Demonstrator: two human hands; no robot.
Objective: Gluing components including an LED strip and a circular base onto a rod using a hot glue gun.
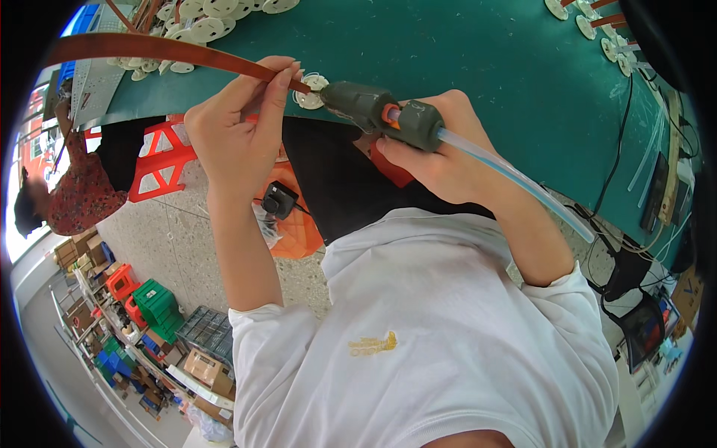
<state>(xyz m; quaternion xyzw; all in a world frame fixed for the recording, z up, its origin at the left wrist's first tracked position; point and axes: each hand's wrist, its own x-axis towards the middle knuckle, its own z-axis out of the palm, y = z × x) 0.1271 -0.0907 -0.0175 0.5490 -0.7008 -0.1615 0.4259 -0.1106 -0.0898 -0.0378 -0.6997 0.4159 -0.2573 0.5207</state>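
My left hand (246,119) pinches a long reddish-brown strip (164,49) close to its end. That end meets a small cream-coloured round disc (311,95) with holes, at the near edge of the green table. My right hand (455,153) is wrapped round a dark green hot glue gun (362,106). Its nozzle points left and is at the disc, beside the strip's end; I cannot tell whether it touches. A long translucent glue stick (515,183) sticks out of the gun's back. The gun's trigger is mostly hidden by my fingers.
Cream discs (205,30) are heaped at the far left of the green table (448,45). More discs with brown strips (586,26) lie far right. Black cables (624,142) and loose glue sticks (653,153) lie at the right edge. Another person (86,187) sits left, near a red stool (164,160).
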